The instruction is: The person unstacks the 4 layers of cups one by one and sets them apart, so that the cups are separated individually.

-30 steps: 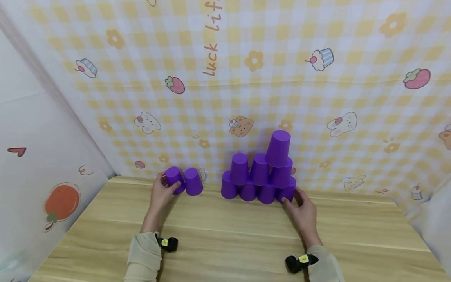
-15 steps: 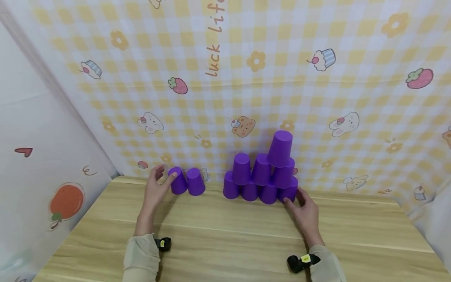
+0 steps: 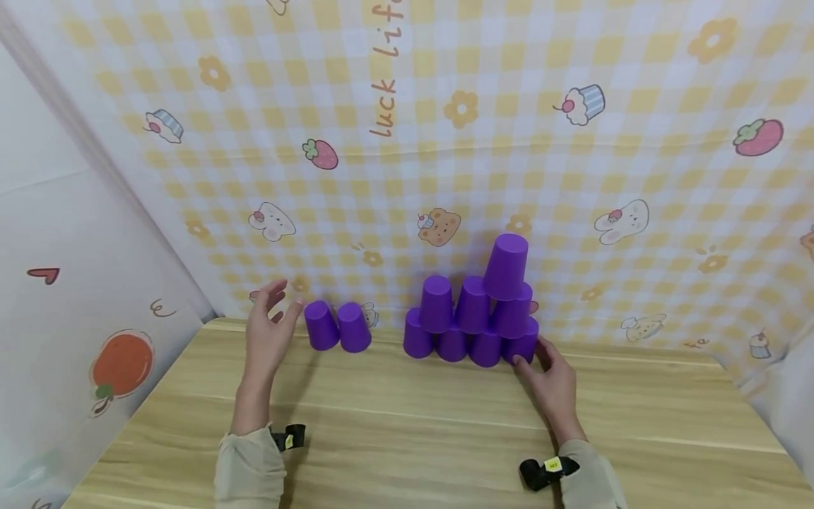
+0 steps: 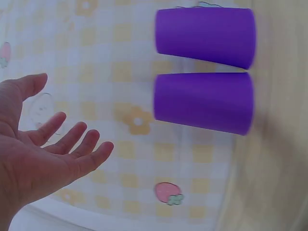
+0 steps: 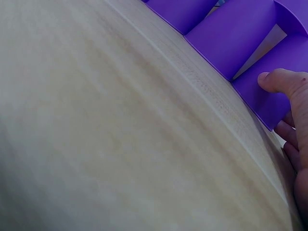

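Two upside-down purple cups, a left one [image 3: 321, 326] and a right one [image 3: 354, 329], stand side by side near the back of the table. My left hand [image 3: 268, 336] is raised just left of them, fingers spread and holding nothing; the left wrist view shows its bare palm [image 4: 36, 163] apart from both cups. Farther right rises a stack of upside-down purple cups, with several along the bottom, three above and a single top cup [image 3: 506, 265] at the right. My right hand [image 3: 552, 389] grips the bottom row's rightmost cup [image 3: 523, 343], thumb in front and fingers round its right side.
Behind the cups hangs a yellow checked cloth [image 3: 356, 191] with printed flowers and animals, close to the stack. A white cloth [image 3: 57, 226] borders the left side. The wooden table [image 3: 407, 438] stretches in front of the cups.
My left hand has let go of the left cup of the pair and drawn back to the left, its fingers opening. My right hand has stayed at the stack's bottom right cup.
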The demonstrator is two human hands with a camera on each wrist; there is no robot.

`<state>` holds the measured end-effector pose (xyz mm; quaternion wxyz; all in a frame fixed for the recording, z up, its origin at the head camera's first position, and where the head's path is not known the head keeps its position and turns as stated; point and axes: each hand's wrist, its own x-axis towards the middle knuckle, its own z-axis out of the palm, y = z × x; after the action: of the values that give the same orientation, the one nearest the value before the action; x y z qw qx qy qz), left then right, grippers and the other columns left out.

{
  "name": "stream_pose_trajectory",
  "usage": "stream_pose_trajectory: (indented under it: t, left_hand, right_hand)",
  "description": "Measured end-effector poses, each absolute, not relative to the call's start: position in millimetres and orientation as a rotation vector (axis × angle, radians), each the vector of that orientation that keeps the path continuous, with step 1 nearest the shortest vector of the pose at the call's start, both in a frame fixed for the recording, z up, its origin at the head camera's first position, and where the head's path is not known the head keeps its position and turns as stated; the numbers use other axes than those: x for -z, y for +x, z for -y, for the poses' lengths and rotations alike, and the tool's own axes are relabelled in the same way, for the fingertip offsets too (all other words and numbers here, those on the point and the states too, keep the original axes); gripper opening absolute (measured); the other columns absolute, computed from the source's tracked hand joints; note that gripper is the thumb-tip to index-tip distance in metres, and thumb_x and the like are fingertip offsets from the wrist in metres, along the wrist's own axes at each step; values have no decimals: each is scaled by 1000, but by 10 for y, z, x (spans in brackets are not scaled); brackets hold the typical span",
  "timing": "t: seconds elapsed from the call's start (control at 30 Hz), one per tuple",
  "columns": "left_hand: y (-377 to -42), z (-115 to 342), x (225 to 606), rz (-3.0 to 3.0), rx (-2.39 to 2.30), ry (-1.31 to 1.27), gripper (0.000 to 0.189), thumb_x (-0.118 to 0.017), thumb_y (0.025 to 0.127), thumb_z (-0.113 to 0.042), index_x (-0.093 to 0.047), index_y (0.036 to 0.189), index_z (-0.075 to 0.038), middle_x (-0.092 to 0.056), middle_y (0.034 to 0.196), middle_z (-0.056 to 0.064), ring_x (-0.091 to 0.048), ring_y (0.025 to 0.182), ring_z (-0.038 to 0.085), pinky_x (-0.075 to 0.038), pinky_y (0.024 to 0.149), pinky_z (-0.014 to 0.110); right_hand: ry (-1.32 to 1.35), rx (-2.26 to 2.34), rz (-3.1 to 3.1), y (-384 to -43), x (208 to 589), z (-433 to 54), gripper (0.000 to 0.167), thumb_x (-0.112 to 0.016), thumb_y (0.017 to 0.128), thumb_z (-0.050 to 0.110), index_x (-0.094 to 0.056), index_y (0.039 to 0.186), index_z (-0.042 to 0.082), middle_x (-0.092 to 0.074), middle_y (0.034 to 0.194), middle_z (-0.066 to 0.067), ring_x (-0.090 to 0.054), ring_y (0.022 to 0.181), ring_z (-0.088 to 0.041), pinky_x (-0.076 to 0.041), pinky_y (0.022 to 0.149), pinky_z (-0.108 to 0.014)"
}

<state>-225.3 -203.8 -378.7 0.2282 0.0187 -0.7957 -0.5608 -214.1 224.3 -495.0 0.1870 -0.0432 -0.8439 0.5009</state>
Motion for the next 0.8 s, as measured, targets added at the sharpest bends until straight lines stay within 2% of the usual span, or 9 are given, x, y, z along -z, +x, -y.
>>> stream_pose_trajectory:
  t: [0.3,0.57,0.8]
  left_hand:
    - [-2090,1848,3539,2080,1546,-95,40,-62,88,-8,-52,127,-4,-52,128,9,-44,121,20,-39,100,45]
    - [-1947,1541,3365,2041,1584,-352,34,-61,88,0,-54,121,2,-54,124,10,-46,117,18,-38,100,44]
    - [-1868,1201,3080,2158,1570,-532,34,-59,88,4,-52,120,8,-52,124,21,-46,119,30,-36,102,47]
  right_hand:
    - [-107,-1428,2343,-2150,4963,-2247,56,-74,79,13,-51,129,-1,-57,122,-22,-53,114,-33,-41,98,-38]
    - [-104,-1425,2356,-2142,4967,-2263,56,-74,80,16,-51,129,1,-57,122,-21,-52,115,-32,-41,98,-38]
    - [-100,-1426,2355,-2151,4968,-2258,56,-73,81,17,-51,130,1,-56,123,-21,-52,115,-33,-41,98,-39]
